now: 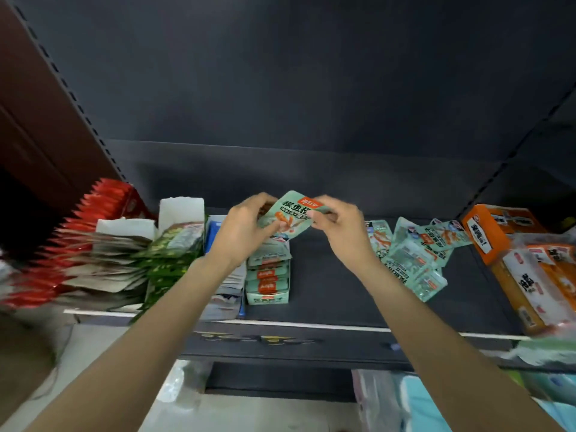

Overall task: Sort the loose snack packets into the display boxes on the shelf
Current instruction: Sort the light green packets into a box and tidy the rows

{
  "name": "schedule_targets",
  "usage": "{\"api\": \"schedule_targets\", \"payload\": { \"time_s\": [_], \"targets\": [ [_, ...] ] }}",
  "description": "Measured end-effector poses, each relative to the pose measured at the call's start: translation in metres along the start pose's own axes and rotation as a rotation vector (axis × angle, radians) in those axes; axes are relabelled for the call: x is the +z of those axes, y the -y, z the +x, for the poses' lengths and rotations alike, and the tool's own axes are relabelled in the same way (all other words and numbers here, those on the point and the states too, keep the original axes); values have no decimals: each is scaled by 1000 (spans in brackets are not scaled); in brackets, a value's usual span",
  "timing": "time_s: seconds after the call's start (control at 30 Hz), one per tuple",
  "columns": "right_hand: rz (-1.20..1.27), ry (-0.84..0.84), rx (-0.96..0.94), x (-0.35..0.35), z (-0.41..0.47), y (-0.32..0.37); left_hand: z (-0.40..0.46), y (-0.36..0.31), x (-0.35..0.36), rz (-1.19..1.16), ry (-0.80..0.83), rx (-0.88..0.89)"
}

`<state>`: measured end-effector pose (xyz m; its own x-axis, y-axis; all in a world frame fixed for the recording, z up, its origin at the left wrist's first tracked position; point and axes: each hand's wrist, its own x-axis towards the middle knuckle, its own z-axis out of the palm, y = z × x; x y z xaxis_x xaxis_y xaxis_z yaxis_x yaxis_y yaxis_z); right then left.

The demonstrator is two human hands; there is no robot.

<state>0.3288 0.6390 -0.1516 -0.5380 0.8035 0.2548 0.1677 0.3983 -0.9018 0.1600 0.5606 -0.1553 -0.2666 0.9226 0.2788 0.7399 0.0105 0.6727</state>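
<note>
Mint-green snack packet is being held up above the dark shelf, pinched at its two side edges by both hands. The left hand is gripping its left edge with curled fingers and a thumb on the front, and the right hand is pinching its right edge. An orange-red tag with pale characters is sitting at the packet's top, dark Chinese characters are running beneath it, and orange sticks are pictured lower down; the smaller print is too blurred to read.

Directly below the hands, a mint-green display box is standing on the shelf, filled with matching packets in a row, each showing an orange label. A loose pile of the same green packets is lying to the right, well apart from the box. Further right, orange packages with white labels and bold dark characters are crowding the shelf end. To the left, green-patterned packets, brownish packets and red packets are lined up, blurred.
</note>
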Motion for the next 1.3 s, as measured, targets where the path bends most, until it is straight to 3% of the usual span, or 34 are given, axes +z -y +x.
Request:
{"api": "schedule_targets", "payload": {
  "time_s": [0.13, 0.23, 0.33, 0.43, 0.57, 0.7, 0.87, 1.0, 1.13, 1.3],
  "targets": [
    [-359, 80, -43, 37, -3, -2, -17, 20, -17, -5, 25, 53],
    [-550, 316, 102, 53, -12, -15, -25, 26, -13, 167, 222, 13],
    [-468, 418, 199, 49, -21, -19, -24, 23, -6, 474, 465, 34],
    [-319, 257, 223, 23, -26, -25, -16, 9, 3, 589, 469, 56],
    [-402, -20, 316, -31, -30, -61, -1, -22, 39, 493, 292, 103],
    [-612, -93, 514, -81, -41, -114, 17, -50, 108, 398, 384, 124],
    [-709, 74, 677, -113, -52, -167, 33, -57, 198, 452, 698, 18],
    [-826, 243, 689, -121, -55, -190, 39, -50, 236, 580, 867, 2],
    [-1004, 370, 581, -123, -59, -194, 44, -43, 247, 554, 852, -41],
    [-1111, 363, 357, -144, -56, -172, 43, -49, 244, 80, 663, -291]
  ]
}}
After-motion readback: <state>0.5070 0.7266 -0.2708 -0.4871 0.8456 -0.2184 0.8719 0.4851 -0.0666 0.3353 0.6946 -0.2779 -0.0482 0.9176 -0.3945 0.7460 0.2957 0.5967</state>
